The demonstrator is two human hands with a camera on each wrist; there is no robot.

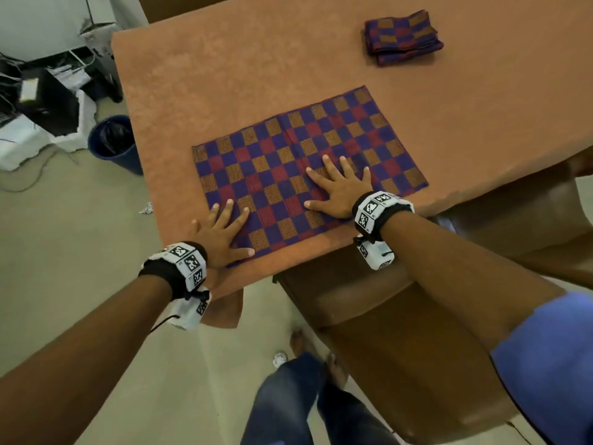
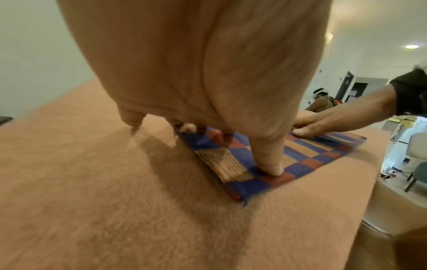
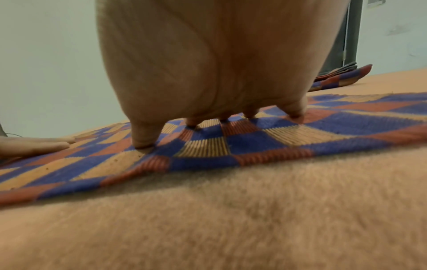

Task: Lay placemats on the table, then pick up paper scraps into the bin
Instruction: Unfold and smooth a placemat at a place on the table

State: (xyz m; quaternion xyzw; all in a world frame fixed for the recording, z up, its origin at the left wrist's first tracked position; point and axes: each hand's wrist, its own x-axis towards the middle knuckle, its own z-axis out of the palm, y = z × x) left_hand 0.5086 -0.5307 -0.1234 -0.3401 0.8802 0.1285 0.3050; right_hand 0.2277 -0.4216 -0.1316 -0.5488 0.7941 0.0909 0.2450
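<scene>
A checkered placemat (image 1: 298, 162) in blue, red and orange lies unfolded on the orange-covered table (image 1: 224, 75) near its front edge. My left hand (image 1: 221, 232) presses flat on the mat's near left corner, fingers spread, its thumb (image 2: 270, 162) on the cloth. My right hand (image 1: 337, 187) presses flat on the mat's near right part, fingers (image 3: 143, 135) spread on the weave (image 3: 254, 142). A folded stack of more placemats (image 1: 402, 36) sits at the far right of the table (image 3: 339, 78). A blue bin (image 1: 114, 142) with a black liner stands on the floor left of the table.
Crumpled paper scraps lie on the floor: one (image 1: 147, 208) by the table's left edge, one (image 1: 279, 359) near my feet. A brown chair (image 1: 385, 316) stands under the table's front edge. Boxes and cables (image 1: 41, 101) clutter the far left floor.
</scene>
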